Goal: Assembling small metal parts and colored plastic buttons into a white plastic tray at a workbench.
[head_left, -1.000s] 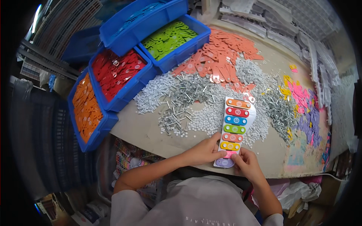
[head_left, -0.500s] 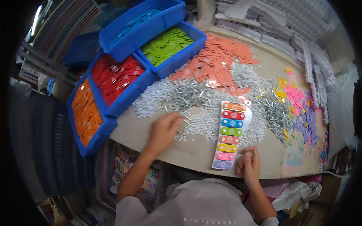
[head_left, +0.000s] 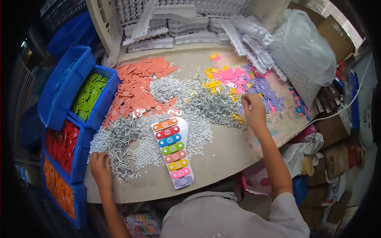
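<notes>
A toy xylophone [head_left: 173, 148] lies tilted on the worktable, a white base with a row of bars in several colours. Neither hand touches it. Off to its left, my left hand [head_left: 101, 170] rests with curled fingers at the edge of the small white caps [head_left: 98, 141], beside loose metal pins [head_left: 123, 139]. My right hand [head_left: 254, 113] is raised over the right end of another heap of metal pins [head_left: 216, 104], close to the purple bars [head_left: 265, 92]. Its thumb and fingers are drawn together; whatever either hand holds is too small or hidden to make out.
Blue bins [head_left: 85, 156] with red, orange, green and blue bars stand at the left. Coral bars [head_left: 135, 85] are heaped behind the xylophone. Clear plastic parts [head_left: 186, 29] are stacked at the back. A clear bag of white pieces [head_left: 301, 55] stands at the right, beside a white cable [head_left: 349, 104].
The view has swung to the right. My right hand has left the xylophone's lower end for the right-hand pins and coloured bars. My left hand has moved leftward to the white caps.
</notes>
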The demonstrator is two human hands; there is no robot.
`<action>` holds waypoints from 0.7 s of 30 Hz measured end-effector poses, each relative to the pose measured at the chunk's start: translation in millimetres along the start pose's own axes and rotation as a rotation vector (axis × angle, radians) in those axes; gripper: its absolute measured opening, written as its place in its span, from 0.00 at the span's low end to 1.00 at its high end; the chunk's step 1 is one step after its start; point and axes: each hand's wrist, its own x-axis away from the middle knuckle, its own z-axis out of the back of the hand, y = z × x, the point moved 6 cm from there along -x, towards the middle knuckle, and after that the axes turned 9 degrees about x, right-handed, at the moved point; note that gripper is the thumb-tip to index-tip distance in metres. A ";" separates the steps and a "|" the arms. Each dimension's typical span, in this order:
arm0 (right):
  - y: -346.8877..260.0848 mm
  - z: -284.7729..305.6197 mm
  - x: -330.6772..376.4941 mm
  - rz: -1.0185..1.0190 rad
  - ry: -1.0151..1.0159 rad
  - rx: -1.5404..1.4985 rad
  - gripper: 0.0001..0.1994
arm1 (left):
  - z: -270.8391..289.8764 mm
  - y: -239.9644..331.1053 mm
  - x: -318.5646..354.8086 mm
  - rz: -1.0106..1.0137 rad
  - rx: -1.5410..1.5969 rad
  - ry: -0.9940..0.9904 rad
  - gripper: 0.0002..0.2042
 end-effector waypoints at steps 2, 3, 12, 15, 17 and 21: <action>41.8 -12.5 -10.2 -0.028 0.018 0.065 0.05 | -1.2 1.0 -1.7 -0.009 -0.005 0.017 0.05; 58.0 -18.7 -13.6 -0.052 0.028 0.124 0.05 | 0.1 3.2 -1.8 -0.006 -0.007 0.020 0.05; 121.7 -73.9 -32.4 -0.175 -0.170 0.221 0.08 | 16.0 14.3 7.3 0.078 0.165 0.097 0.02; 105.2 -54.3 -27.5 -0.135 -0.079 0.252 0.08 | 0.8 56.0 21.7 0.310 0.643 -0.101 0.03; 48.6 -30.1 -19.8 -0.078 -0.042 0.140 0.07 | -3.8 83.5 43.6 0.352 0.860 -0.190 0.06; -69.8 -5.5 43.7 -0.096 -0.068 -0.441 0.06 | -35.4 116.4 77.2 0.577 1.230 -0.457 0.07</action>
